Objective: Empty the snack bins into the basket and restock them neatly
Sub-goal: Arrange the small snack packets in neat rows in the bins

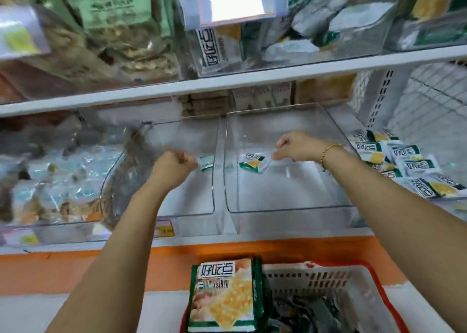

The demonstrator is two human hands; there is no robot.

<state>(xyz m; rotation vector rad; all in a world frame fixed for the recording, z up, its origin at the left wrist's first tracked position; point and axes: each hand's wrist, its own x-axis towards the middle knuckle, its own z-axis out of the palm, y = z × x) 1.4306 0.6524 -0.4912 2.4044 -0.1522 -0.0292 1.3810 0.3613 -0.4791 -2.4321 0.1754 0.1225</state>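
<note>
Two clear plastic bins sit side by side on the lower shelf. My left hand (pixel 174 165) reaches into the left bin (pixel 187 206) and pinches a small green-and-white snack packet (pixel 206 162) at its fingertips. Inside the right bin (pixel 290 203), my right hand (pixel 295 146) pinches the edge of another small green, white and yellow packet (pixel 254 162). Apart from these packets both bins look bare. A white-and-red basket (pixel 328 284) below the shelf holds a large green-and-yellow snack bag (pixel 223 294) and several dark packets.
Several matching small packets (pixel 404 165) lie in a pile on the shelf to the right of the bins. A bin of mixed wrapped snacks (pixel 50 181) stands at the left. The upper shelf (pixel 252 79) overhangs the bins, loaded with more snack containers.
</note>
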